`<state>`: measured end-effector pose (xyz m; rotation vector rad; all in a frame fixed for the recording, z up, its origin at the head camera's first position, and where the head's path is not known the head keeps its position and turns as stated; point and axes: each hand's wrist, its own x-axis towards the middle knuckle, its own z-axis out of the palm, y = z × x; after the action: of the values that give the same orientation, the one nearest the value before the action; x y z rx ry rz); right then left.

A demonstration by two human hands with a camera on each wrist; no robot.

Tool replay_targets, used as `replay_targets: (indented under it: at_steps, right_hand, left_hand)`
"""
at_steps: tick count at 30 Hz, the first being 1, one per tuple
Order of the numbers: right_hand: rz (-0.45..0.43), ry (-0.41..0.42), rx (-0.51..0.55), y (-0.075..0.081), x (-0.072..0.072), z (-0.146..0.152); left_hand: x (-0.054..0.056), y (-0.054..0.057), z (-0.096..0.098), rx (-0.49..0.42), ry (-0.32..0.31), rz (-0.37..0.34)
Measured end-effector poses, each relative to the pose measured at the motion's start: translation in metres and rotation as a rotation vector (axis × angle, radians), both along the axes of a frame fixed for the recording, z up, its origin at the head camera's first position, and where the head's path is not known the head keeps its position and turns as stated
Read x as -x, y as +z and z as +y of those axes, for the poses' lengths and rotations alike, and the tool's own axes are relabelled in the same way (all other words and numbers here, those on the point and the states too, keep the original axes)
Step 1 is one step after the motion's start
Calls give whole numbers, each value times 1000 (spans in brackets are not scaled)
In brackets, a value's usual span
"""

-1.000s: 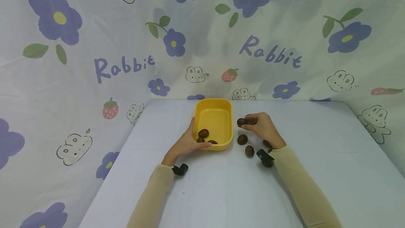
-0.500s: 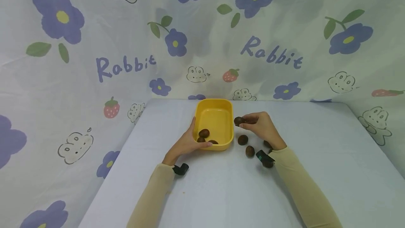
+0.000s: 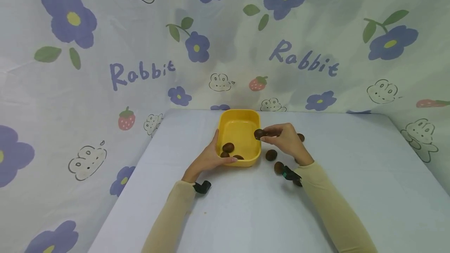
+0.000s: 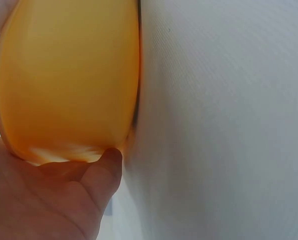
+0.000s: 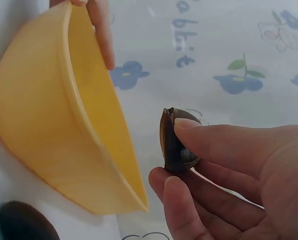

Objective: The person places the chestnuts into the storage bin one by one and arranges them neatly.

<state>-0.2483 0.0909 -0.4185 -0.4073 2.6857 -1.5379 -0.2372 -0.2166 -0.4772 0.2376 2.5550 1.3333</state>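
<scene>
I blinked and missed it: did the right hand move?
Yes: the right hand moved left, judged by the printed strawberry, toward the yellow tub.

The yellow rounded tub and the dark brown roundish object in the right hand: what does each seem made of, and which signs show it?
The yellow rounded tub: probably smooth, lightly glossy plastic; its even colour and thin rim look moulded.
The dark brown roundish object: perhaps woody nutshell with a dull sheen, judging by its split; the exact material stays open.
</scene>
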Motion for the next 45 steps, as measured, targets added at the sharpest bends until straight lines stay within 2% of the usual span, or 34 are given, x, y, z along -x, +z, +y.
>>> replay_targets:
  at_steps: [10,23,33,45]
  right_hand:
    - [-29,42,-50,-3,3,-22]
    - [13,117,-103,-16,9,-41]
    - [48,174,-191,-18,10,-53]
    - [45,165,-382,-23,13,-67]
  left_hand:
    - [0,1,2,-10,-15,16]
    - [1,0,0,-3,-12,3]
    - [0,0,-1,3,-27,25]
    - [-1,1,-2,5,-25,24]
